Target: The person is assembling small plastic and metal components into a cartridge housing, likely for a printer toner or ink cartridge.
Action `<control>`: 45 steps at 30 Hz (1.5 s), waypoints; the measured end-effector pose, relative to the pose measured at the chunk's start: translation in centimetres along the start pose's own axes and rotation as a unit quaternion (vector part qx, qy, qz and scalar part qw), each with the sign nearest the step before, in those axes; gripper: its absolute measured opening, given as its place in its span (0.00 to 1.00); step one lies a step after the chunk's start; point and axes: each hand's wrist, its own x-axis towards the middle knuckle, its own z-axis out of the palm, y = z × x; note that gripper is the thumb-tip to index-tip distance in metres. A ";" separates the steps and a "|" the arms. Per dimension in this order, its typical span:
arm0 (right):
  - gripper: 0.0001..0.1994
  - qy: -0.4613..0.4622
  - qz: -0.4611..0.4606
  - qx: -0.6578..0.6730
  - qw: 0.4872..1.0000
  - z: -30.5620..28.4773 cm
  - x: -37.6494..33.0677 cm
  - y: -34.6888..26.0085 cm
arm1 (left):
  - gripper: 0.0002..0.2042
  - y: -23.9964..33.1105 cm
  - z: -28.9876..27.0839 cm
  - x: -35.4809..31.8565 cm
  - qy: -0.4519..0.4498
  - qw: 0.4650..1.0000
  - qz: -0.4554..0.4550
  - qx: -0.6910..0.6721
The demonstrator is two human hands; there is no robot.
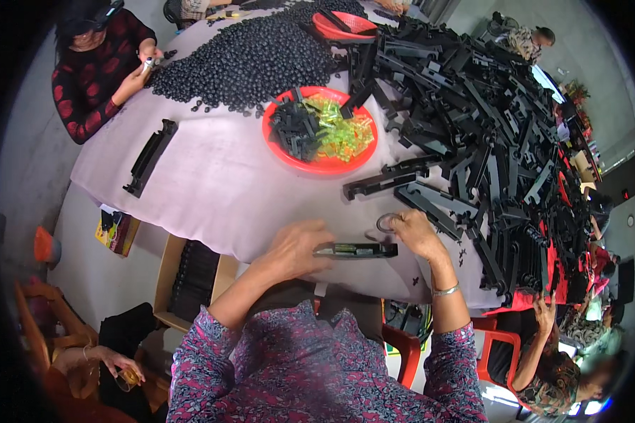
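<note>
My left hand (300, 248) is closed on one end of a long black plastic housing (363, 250), held level above the near edge of the table. A greenish strip shows along the middle of this housing. My right hand (415, 233) is just above its other end, fingers pinched on a dark ring-shaped piece (385, 223); what the ring belongs to I cannot make out. Beyond my hands sits a red plastic basket (321, 168) with small black parts (294, 130) on its left side and clear yellow-green pieces (346, 134) on its right.
A large heap of black housings (466, 106) covers the table's right side. Small black round parts (254, 60) are piled at the far left. One housing (150, 156) lies alone on the left. A co-worker (102, 67) sits far left; a cardboard box (194, 275) stands below the table edge.
</note>
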 end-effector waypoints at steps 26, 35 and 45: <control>0.04 0.121 -0.246 -0.195 0.942 6.6 17.8 -8.1 | 0.22 -3.0 0.1 -1.3 0.028 0.998 0.037 -0.044; 0.03 0.169 -0.280 -0.194 0.925 6.9 19.1 -7.0 | 0.22 -3.0 0.1 -1.3 0.030 0.998 0.041 -0.046; 0.04 0.150 -0.245 0.073 0.955 5.6 16.6 -8.0 | 0.18 -3.1 0.0 -1.0 0.064 0.992 0.049 -0.101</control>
